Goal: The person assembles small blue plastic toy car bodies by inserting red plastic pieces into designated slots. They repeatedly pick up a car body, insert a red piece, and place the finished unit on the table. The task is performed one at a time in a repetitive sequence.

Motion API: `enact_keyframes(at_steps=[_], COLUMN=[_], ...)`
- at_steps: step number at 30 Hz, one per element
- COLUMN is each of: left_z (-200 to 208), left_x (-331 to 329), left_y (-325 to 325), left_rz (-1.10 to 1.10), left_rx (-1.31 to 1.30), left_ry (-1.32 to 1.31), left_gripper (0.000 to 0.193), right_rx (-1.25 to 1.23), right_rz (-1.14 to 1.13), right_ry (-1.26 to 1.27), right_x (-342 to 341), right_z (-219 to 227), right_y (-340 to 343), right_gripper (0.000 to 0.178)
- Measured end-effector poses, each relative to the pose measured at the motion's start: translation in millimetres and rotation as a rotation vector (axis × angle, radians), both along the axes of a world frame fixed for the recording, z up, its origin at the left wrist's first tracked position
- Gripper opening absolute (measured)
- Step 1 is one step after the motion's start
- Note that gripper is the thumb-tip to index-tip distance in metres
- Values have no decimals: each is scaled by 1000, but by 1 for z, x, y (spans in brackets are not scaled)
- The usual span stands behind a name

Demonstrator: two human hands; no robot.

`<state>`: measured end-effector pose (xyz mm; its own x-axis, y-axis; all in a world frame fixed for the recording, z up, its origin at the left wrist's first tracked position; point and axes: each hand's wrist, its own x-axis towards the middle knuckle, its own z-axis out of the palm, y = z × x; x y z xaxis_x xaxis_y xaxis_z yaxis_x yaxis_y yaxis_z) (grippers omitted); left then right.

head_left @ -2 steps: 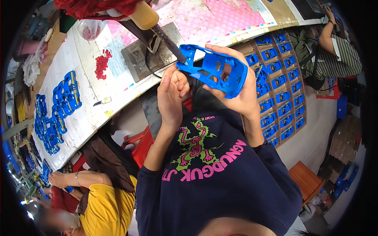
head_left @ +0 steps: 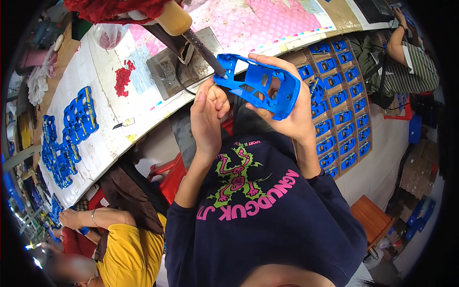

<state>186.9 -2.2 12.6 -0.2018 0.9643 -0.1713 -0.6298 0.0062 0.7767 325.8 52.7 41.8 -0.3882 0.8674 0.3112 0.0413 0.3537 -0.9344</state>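
Observation:
A blue plastic toy car body shell (head_left: 275, 88), hollow side up and with window openings, is held above my lap at the edge of the workbench. My right hand (head_left: 296, 95) grips its wide end, fingers along the far side and thumb underneath. My left hand (head_left: 209, 107) is closed with curled fingers at the narrow end, its index fingertip against the shell's corner. Into that same corner points the metal tip of a soldering-iron-like tool (head_left: 205, 52) with a dark shaft and beige handle. The tip appears to touch the plastic.
Small red parts (head_left: 124, 79) lie on the white bench (head_left: 143, 112) beside a metal plate (head_left: 167, 69). Several blue shells (head_left: 79, 115) stand at the left. Cardboard trays (head_left: 334, 138) at right hold rows of shells. A yellow-sleeved person (head_left: 129, 248) works at lower left; another person (head_left: 416, 71) is far right.

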Motion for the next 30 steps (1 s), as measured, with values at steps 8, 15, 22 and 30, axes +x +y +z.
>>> enact_keyframes(at_steps=[8, 15, 22, 30], left_z=[-1, -1, 1, 1], left_x=[0, 0, 0, 0], left_y=[-2, -2, -2, -1], left_rz=[4, -3, -13, -7], left_rx=[-1, 7, 11, -1], left_ry=[4, 5, 13, 15], left_gripper=[55, 54, 56, 52], right_rx=[38, 132, 87, 68], right_rz=[-2, 48, 25, -17], right_ry=[-21, -120, -82, -35], right_x=[1, 5, 4, 1], right_z=[3, 3, 3, 4], right_y=[1, 4, 2, 2], right_gripper=[58, 63, 61, 59])
